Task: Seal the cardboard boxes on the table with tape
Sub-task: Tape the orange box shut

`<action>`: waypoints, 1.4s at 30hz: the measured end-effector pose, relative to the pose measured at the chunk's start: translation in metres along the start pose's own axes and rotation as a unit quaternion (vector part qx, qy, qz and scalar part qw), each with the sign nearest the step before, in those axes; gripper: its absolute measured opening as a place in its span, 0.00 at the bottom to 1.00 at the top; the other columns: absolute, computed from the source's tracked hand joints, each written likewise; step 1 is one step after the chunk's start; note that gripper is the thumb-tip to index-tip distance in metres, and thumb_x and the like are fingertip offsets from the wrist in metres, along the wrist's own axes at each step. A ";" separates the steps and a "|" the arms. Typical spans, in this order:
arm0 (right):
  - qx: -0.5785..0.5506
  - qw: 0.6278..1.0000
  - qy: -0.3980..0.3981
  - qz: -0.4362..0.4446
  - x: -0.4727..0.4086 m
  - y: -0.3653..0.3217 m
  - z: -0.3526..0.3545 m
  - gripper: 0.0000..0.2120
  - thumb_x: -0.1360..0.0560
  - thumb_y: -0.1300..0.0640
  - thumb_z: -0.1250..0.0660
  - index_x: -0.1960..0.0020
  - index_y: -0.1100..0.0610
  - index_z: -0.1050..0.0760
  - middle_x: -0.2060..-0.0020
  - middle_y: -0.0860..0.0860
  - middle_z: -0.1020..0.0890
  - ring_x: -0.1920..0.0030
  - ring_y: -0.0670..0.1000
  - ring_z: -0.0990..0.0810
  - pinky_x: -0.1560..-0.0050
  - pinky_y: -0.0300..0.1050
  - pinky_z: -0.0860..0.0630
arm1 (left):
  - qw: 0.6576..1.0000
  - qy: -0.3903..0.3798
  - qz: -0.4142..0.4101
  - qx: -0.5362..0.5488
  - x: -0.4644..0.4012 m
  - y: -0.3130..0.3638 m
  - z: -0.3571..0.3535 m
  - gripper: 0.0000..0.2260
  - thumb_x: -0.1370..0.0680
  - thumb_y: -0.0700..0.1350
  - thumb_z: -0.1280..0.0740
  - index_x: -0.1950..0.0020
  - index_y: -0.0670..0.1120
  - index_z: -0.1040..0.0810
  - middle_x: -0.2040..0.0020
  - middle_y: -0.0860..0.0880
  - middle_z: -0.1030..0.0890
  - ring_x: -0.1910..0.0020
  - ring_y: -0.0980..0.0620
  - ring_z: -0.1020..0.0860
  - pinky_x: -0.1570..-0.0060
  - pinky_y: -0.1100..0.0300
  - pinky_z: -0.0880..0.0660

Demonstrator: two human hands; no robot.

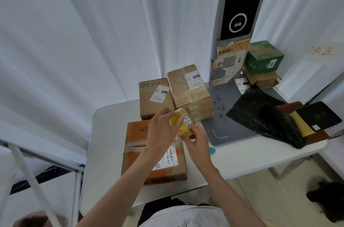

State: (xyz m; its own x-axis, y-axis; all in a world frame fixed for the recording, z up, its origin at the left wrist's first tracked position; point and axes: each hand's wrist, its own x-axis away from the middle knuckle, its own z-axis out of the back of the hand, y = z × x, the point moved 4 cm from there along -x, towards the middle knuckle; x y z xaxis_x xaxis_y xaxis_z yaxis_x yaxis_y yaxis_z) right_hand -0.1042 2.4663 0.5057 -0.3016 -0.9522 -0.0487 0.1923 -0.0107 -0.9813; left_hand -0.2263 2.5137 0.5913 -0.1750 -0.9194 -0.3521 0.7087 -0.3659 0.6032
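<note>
Now, step in hand: finding and lifting the free end of the tape, judged from how both hands work at the roll above the nearest box.
Tape roll: the yellow tape roll [181, 121] with printed white tape is held in the air, just above the far edge of the orange box [147, 152].
Left hand: the left hand [162, 128] grips the roll, fingers curled round its upper side.
Right hand: the right hand [195, 134] pinches at the lower edge of the roll, fingertips together on the tape (whether a loose end is already caught I cannot tell).
Boxes: the orange box lies nearest on the white table [242, 156]; two brown boxes [189, 94] stand side by side behind it, touching each other.
Seals: the right-hand brown box shows clear tape over its top; the orange box has an older strip across it.
Next move: it calls for peeling a length free, then laying it along a box's flap seam and pressing it flat.
Nearby: a black mesh bag [260, 115] lies on a grey mat to the right.
</note>
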 end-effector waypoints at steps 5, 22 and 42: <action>0.004 1.000 0.005 0.010 0.004 -0.002 0.000 0.10 0.24 0.51 0.27 0.53 0.41 0.28 0.54 0.45 0.23 0.53 0.41 0.23 0.56 0.29 0.25 | 0.999 -0.035 0.036 -0.016 0.001 -0.001 -0.006 0.16 0.22 0.53 0.28 0.37 0.47 0.17 0.49 0.57 0.26 0.52 0.58 0.24 0.53 0.67 0.26; 0.032 0.999 0.043 -0.004 0.009 -0.007 0.000 0.10 0.24 0.53 0.26 0.52 0.48 0.28 0.52 0.47 0.23 0.51 0.49 0.23 0.50 0.41 0.21 | 0.996 0.028 0.074 0.035 0.015 0.008 -0.003 0.10 0.25 0.53 0.25 0.53 0.46 0.14 0.55 0.56 0.23 0.60 0.59 0.23 0.60 0.74 0.31; 0.086 0.994 0.067 0.005 0.006 -0.017 0.009 0.12 0.26 0.40 0.30 0.51 0.46 0.25 0.56 0.38 0.26 0.47 0.49 0.29 0.48 0.46 0.25 | 0.994 -0.078 0.053 0.050 -0.008 -0.023 -0.001 0.04 0.19 0.38 0.32 0.54 0.45 0.22 0.56 0.51 0.20 0.57 0.52 0.21 0.54 0.58 0.22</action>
State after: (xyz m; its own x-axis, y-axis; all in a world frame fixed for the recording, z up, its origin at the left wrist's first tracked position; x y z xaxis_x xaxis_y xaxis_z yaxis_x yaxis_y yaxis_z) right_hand -0.1007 2.4582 0.5238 -0.4178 -0.9037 -0.0940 0.3486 -0.0639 -0.9351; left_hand -0.2405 2.5291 0.5793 -0.2125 -0.9619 -0.1721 0.6583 -0.2710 0.7023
